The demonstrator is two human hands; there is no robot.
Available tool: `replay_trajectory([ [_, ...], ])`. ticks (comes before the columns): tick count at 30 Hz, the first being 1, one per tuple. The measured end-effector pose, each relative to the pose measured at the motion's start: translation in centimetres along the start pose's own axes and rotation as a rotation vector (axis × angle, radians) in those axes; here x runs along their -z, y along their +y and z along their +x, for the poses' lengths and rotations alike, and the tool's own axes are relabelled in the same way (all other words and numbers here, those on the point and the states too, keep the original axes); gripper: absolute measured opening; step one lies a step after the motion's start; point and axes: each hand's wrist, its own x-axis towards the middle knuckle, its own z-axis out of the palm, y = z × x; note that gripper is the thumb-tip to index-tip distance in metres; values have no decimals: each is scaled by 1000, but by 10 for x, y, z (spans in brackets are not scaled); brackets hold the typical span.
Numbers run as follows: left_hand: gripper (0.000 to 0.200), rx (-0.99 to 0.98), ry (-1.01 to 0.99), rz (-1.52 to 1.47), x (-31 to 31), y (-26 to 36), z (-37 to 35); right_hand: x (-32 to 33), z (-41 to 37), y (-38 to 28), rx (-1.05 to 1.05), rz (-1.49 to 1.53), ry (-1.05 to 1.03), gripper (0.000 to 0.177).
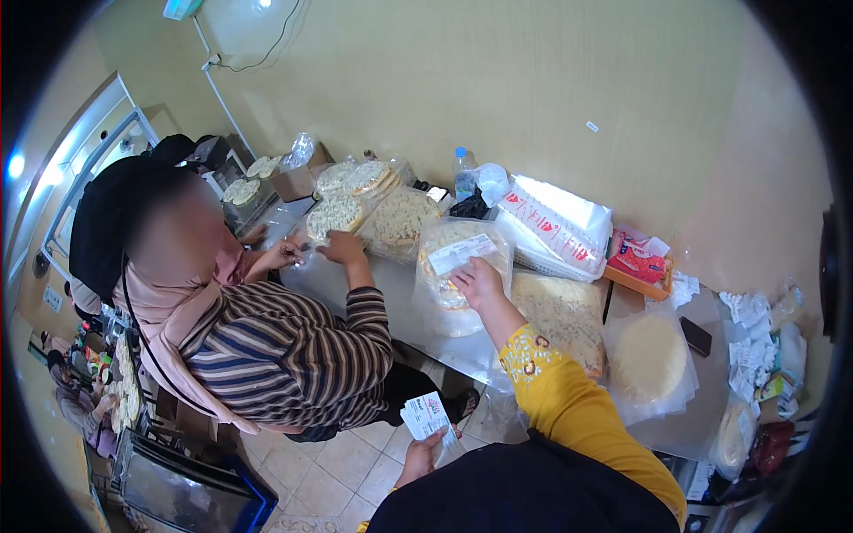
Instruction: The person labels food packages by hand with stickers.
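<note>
My left hand (421, 457) grips a small stack of printed white labels (428, 414), low over the tiled floor. With its fingers closed at the lower edge of a single white label (462, 253), my right hand (478, 284) holds it on or just over a clear bag (435, 306) of round flat food on the table. Farther left, more bagged rounds topped with pale crumbs (395, 219) lie side by side. To the right of my right hand are a large rectangular bagged slab (560, 315) and a pale round in clear plastic (650, 346).
At left, a person in a striped top (275, 342) reaches both hands to the bags. Along the wall stand a water bottle (463, 175), a white basket (551, 233) and a red-and-orange box (638, 264). A dark phone (696, 337) and crumpled papers (751, 324) lie at right.
</note>
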Motion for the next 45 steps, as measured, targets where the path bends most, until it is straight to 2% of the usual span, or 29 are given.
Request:
replay_trajectory([
  [1,36,-21,-24,-14,5,-4,3,1,-2,1,7,-25,33,39],
  [4,37,-14,-10,5,-1,0,1,2,9,2,17,10,-64,45],
  [7,37,2,5,13,-4,1,-2,1,24,4,26,61,-9,40],
  [10,37,-48,13,1,-4,1,-5,7,32,11,110,-61,-51,31],
  [12,36,-49,15,2,14,-15,8,8,30,12,126,-27,-99,24],
  [13,35,-2,48,103,3,-5,-1,0,16,4,158,-76,-148,21],
  [14,35,-76,-16,187,16,-14,10,16,49,9,177,-82,-299,22],
  [15,36,-98,-20,170,20,-21,13,13,49,2,262,-104,-366,20],
  [16,37,-116,-27,155,22,-25,19,11,51,-12,239,-133,-484,16],
  [17,39,-154,-104,120,30,-32,27,19,61,-20,231,42,-808,15],
  [19,40,-126,-140,153,13,-25,31,16,3,-64,702,-529,-611,21],
  [20,40,-109,-150,168,4,-22,32,6,-38,-78,177,-108,-342,22],
  [23,41,-64,-188,214,-24,-19,28,47,-123,-141,182,-169,-283,26],
  [25,41,-45,-214,242,-44,-19,32,88,-175,-185,205,-156,-224,29],
  [27,42,-29,-246,266,-63,-22,34,137,-229,-221,302,-241,-159,31],
  [29,42,-10,-277,292,-84,-27,36,177,-288,-257,398,-232,-24,31],
  [31,43,0,-305,310,-106,-36,36,222,-339,-286,539,-152,14,29],
  [34,44,22,-344,335,-143,-52,34,282,-410,-332,652,-146,283,27],
  [38,45,59,-396,376,-191,-86,24,388,-463,-390,811,-48,491,22],
  [41,46,89,-423,391,-226,-118,14,453,-499,-418,899,4,588,25],
  [45,47,135,-445,406,-262,-155,-1,552,-532,-430,911,136,620,27],
])
